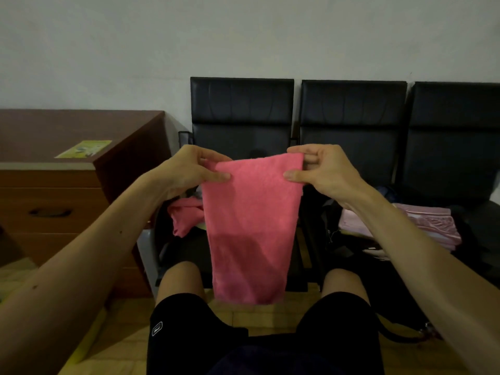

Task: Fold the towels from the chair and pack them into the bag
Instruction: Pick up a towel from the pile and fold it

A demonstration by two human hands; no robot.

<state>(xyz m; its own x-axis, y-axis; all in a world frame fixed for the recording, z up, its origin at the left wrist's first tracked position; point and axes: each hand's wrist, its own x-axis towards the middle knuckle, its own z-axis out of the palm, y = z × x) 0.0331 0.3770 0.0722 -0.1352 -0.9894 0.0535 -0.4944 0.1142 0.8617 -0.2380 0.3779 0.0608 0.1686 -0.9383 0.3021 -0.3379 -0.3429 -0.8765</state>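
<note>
At your far left stands a wooden desk (54, 125), with a yellow-green card (84, 149) lying near the right edge of its top. Your left hand (186, 169) pinches the upper left corner of the pink towel (251, 217), thumb on the near face and fingers curled behind it. Just below that hand, a second pink towel (185, 215) lies crumpled at the left edge of the leftmost seat in the row of black chairs (242, 109).

You hold the pink towel up in the air in front of that seat. Its top edge is stretched between your two hands and the rest hangs straight down, the bottom hem ending between your knees, above the floor.

Your right hand (322, 169) pinches the upper right corner in the same way, thumb in front and fingers behind. Beyond your right forearm, a dark bag (343, 253) sits on the middle seat; you cannot tell from here whether it is open. On the seat to the right, a stack of folded pale pink towels (433, 220) rests near the left edge, just beside the bag.
</note>
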